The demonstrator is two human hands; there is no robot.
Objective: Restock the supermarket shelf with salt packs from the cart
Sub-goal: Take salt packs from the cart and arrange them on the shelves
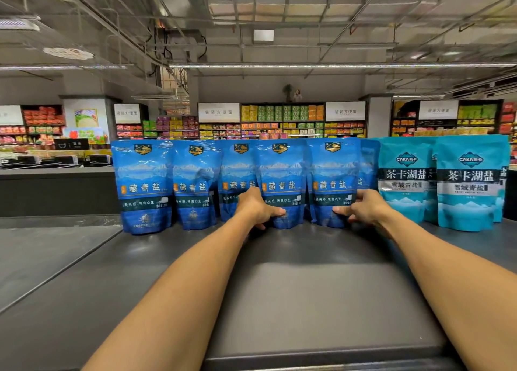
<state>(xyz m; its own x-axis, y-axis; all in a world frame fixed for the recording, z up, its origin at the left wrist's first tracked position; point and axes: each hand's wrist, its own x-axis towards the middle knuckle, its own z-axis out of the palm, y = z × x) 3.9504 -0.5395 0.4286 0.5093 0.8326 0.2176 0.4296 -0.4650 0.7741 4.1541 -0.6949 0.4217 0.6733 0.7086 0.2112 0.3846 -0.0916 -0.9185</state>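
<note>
Several dark blue salt packs stand upright in a row along the far side of the grey shelf top [293,286]. My left hand [258,207] grips the lower left edge of one blue pack [281,180], thumb across its front. My right hand [361,207] grips the lower right edge of the neighbouring blue pack [333,180], thumb pointing left on its face. Both packs stand on the shelf, side by side. More blue packs [144,186] stand to the left. The cart is out of view.
Two turquoise salt packs [470,183] stand at the right end of the row, with others behind them. A lower grey surface [42,247] lies to the left. Across the aisle are distant shelves of colourful goods [282,118].
</note>
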